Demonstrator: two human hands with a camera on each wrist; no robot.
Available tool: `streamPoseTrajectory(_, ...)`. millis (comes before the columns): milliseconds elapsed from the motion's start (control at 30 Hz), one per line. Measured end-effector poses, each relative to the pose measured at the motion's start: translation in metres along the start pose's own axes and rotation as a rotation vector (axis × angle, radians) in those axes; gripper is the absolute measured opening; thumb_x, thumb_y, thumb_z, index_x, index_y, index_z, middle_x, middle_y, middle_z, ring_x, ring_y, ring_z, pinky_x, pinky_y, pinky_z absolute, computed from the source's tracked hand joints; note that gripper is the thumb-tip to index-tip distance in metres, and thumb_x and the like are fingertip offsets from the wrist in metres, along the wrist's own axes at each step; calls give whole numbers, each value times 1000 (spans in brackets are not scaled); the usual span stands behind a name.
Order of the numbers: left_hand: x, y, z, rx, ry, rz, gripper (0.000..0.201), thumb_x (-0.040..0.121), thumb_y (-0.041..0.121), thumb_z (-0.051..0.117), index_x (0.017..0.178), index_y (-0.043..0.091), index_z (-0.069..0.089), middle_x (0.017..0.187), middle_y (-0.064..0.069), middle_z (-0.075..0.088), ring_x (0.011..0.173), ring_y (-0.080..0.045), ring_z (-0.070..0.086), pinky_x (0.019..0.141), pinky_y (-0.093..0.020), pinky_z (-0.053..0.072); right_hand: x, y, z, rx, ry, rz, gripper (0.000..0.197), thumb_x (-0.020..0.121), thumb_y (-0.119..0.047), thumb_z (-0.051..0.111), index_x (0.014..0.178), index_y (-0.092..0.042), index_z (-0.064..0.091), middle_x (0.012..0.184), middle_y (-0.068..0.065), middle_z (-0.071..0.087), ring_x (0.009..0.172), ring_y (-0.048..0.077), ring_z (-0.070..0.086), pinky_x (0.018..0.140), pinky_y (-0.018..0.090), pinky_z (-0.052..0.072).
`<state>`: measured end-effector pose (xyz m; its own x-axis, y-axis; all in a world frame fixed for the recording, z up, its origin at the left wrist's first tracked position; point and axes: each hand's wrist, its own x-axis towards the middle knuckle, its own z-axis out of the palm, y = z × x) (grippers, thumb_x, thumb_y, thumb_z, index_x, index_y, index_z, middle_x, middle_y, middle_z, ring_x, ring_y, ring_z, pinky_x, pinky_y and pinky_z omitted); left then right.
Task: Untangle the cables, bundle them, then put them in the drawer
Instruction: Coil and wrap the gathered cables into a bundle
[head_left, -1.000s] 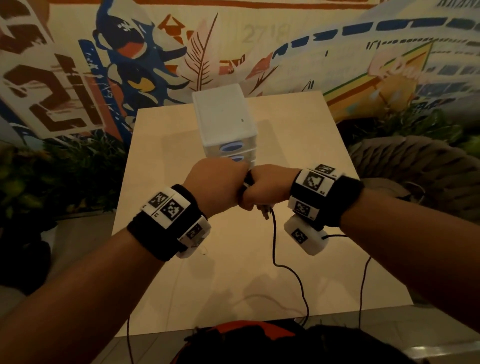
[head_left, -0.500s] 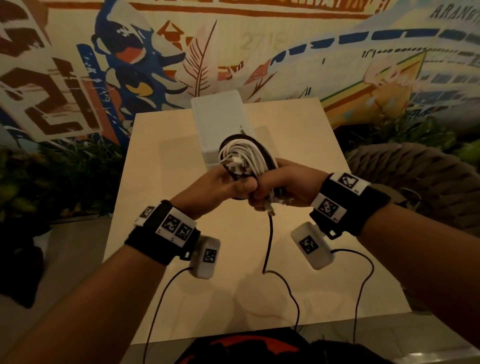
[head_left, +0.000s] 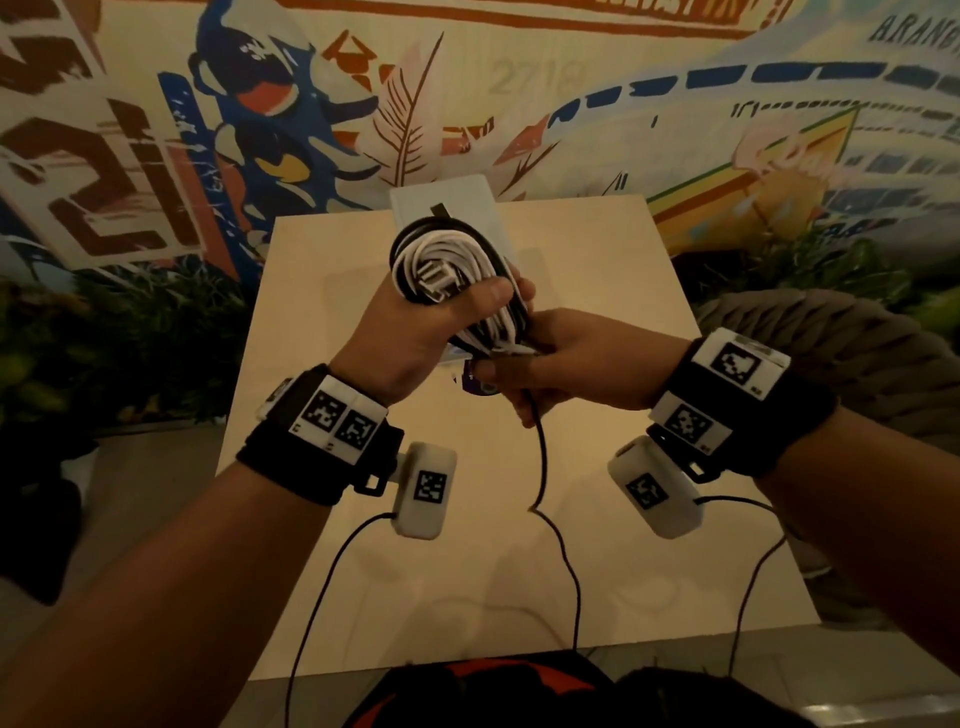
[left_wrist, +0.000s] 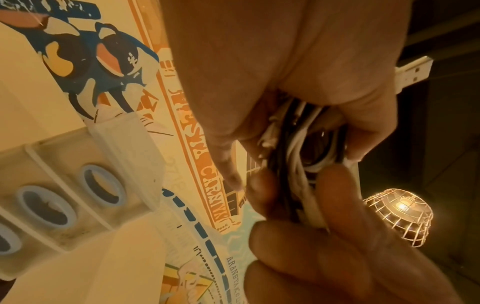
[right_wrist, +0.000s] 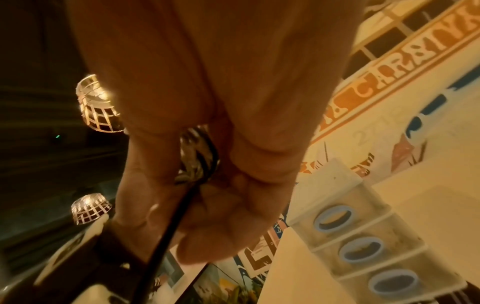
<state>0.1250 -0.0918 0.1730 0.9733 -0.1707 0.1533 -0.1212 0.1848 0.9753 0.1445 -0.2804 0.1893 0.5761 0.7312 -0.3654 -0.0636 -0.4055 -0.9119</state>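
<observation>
A: Biggest first: what's shifted on the pale wooden bench (head_left: 613, 519)?

B: The bench carries one white plastic drawer unit (head_left: 470, 205). A second ago both fists were knuckle to knuckle, low in front of it, and the coil was hidden. Now the left hand (head_left: 415, 332) has risen and turned, so the oval bundle of white and black cables (head_left: 447, 265) faces the head camera, held in the air in front of the unit.

A: And the fingers?

B: The left fingers (left_wrist: 369, 123) and thumb are curled tight round the lower half of the coil. The right hand (head_left: 566, 369) sits just beside and below it, its fingers (right_wrist: 221, 232) closed on the loose black cable tail (head_left: 540, 457), which trails down toward the bench's near edge.

A: So where does that leave the job?

B: My reading: untangling is done and bundling nearly so; only that tail is left to wrap or tuck. Nothing is in a drawer yet.

A: Counts?

B: One bench, one drawer unit, three round blue-ringed drawer pulls (right_wrist: 361, 248) in the right wrist view, all fronts closed. Two caged lamps (right_wrist: 98, 107) there too. One bundle, one loose tail, one silver USB plug (left_wrist: 415, 71) poking past the left hand. How many separate cables make the coil, I can't tell.
</observation>
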Motion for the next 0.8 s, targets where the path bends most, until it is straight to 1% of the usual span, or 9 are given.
streamPoseTrajectory(67,1,-3,-5,87,-13,28,19,89,13,70,101,-1,68,101,-23,71,101,-45,68,90,-56,56,0,8,0,50,-8,45,11,100,-25,61,97,-15,65,71,1,58,66,13,62,75,34,62)
streamPoseTrajectory(133,1,-1,-8,188,-23,38,13,91,6,69,101,-3,67,100,-23,72,102,-46,68,91,-58,57,1,20,-1,84,7,121,19,101,-29,59,100,-12,67,69,-1,55,65,13,58,78,40,62)
streamPoseTrajectory(267,0,9,-13,526,-104,0,21,86,3,77,101,17,72,94,6,75,93,-8,73,83,-20,55,0,45,-6,8,78,254,24,103,-34,55,98,-12,66,70,-2,45,61,12,47,73,37,61)
streamPoseTrajectory(333,1,11,-14,765,-199,-16,35,77,12,86,107,25,73,96,14,74,93,1,69,83,-13,51,0,51,-8,52,118,301,28,106,-30,48,103,-11,69,71,-1,44,58,11,44,64,30,52)
streamPoseTrajectory(400,5,9,-12,1025,-258,-16,42,73,25,89,112,25,74,95,12,74,91,-3,68,81,-16,51,1,52,-7,172,139,323,38,107,-31,41,107,-8,72,71,0,45,56,12,41,59,28,40)
streamPoseTrajectory(500,11,5,-5,1298,-345,5,38,72,40,87,104,23,74,96,2,76,88,-20,70,78,-38,55,3,48,-9,297,137,309,59,106,-50,33,102,-7,73,76,4,59,58,14,45,59,27,37)
streamPoseTrajectory(600,12,2,7,1512,-411,69,34,79,51,77,99,25,70,91,4,72,84,-20,67,71,-32,50,7,39,-15,359,63,306,93,93,-80,21,108,-2,69,90,13,64,62,18,50,63,31,40)
streamPoseTrajectory(700,10,-2,18,1680,-445,95,38,86,61,65,103,27,67,88,5,70,80,-17,65,67,-31,50,5,30,-24,329,-34,291,88,88,-82,35,105,-2,69,98,17,70,79,27,64,74,33,47)
streamPoseTrajectory(800,10,-4,21,1727,-421,63,33,91,56,61,104,26,66,88,4,69,79,-18,65,64,-32,51,7,25,-30,172,-103,243,59,85,-58,66,113,-6,69,103,11,74,96,27,72,78,33,53)
